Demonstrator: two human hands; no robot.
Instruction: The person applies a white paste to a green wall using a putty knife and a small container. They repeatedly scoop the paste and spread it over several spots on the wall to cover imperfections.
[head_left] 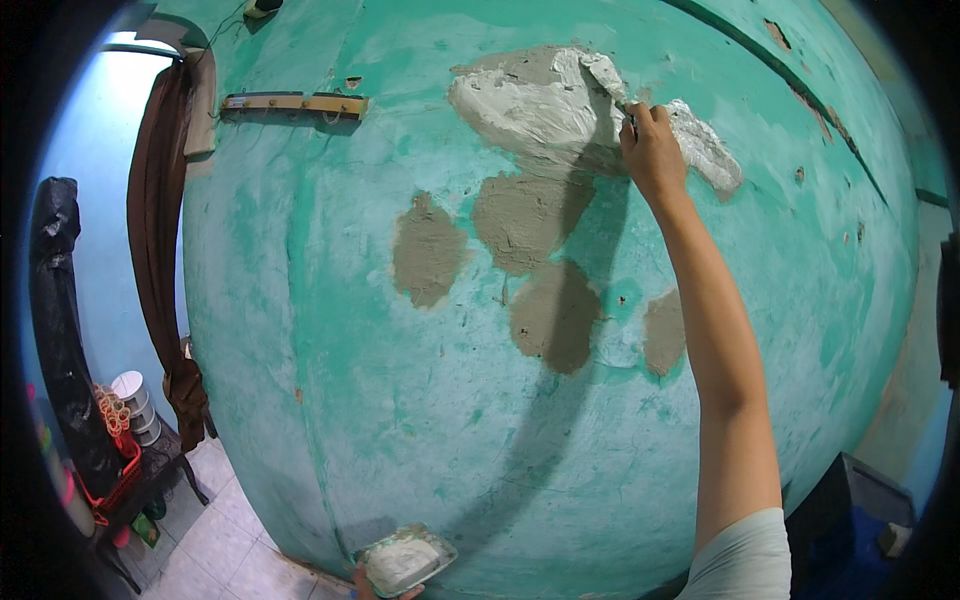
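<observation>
My right hand is raised high against the green wall, fingers wrapped round a putty knife. White putty coats its blade, which lies against a broad white patch of putty. On the other side of the hand, more thick white putty clings to the wall. Low down, my left hand grips a shallow tray from beneath, with only some fingers showing. White putty fills the tray.
Grey filled patches dot the wall below the white area. A hook rack hangs upper left. Beyond it are a brown curtain in a doorway and a dark bench with white tubs. A dark bin stands lower right.
</observation>
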